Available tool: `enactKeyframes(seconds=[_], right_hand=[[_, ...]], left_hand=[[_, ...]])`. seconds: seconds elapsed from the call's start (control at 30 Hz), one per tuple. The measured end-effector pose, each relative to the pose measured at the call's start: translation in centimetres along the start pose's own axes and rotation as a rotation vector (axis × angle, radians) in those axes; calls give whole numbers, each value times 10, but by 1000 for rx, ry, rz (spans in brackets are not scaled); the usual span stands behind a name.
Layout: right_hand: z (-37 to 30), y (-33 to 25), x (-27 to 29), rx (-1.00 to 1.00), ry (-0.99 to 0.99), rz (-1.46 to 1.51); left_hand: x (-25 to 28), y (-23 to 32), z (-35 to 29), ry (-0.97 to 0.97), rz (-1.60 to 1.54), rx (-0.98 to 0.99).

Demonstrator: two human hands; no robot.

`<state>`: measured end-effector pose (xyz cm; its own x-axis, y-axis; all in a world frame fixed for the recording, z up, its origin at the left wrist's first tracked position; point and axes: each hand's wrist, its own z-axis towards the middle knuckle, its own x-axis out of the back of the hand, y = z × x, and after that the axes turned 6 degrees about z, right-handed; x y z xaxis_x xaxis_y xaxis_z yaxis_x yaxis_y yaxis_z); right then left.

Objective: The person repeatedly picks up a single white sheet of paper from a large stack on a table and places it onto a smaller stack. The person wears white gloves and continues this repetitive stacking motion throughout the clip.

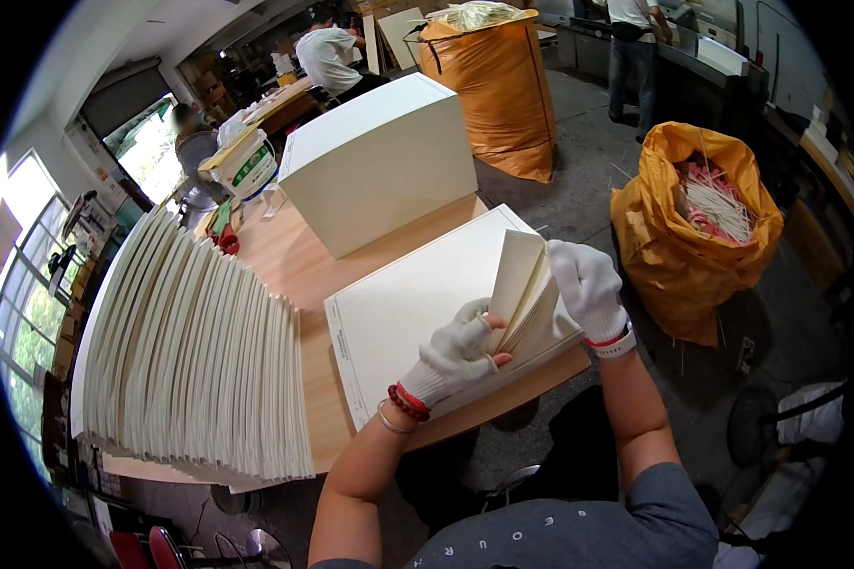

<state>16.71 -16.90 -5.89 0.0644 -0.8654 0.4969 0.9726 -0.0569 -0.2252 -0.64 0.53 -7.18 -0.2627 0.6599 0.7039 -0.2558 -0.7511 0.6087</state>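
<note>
A wood-toned table (280,261) is spreading before the person, its left side bearing a long row of white folded sheets (194,351). Beyond it, a tall orange sack (493,95) is standing on the floor; a big white block (399,180) is sitting toward the table's back. An open orange sack (674,256) is slumping at the right, holding pink and white strips. Nearer, a flat white stack (408,294) is lying under both gloved hands. The left hand (455,351) is grasping a thin folded sheaf (517,270) at its lower end — above that stack, tilted up. The right hand (586,284) is curling its fingers beside the sheaf's upper end — whether they are pinching a sheet, I cannot tell. A beaded bracelet (408,403) is circling the left wrist.
</note>
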Motion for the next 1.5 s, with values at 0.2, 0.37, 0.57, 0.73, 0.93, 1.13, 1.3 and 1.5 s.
enactKeyframes(seconds=[0.2,0.37,0.57,0.73,0.93,1.13,1.3,1.5], right_hand=[[-3,5,-3,89,54,-59],[0,-2,-2,33,66,-78],[-5,2,-7,-9,121,7],[-8,4,-1,-87,45,167],[-12,10,2,241,64,-57],[-12,6,-1,59,96,25],[-7,1,-5,-112,110,162],[-8,1,-1,-124,75,217]], left_hand=[[4,7,3,-83,-33,-52],[1,2,1,-78,-43,19],[-4,-2,0,-22,-196,23],[-6,-8,0,3,-159,-64],[-3,3,4,-10,162,-75],[3,14,16,-38,367,-52],[5,18,13,-51,284,90],[5,14,11,-58,225,81]])
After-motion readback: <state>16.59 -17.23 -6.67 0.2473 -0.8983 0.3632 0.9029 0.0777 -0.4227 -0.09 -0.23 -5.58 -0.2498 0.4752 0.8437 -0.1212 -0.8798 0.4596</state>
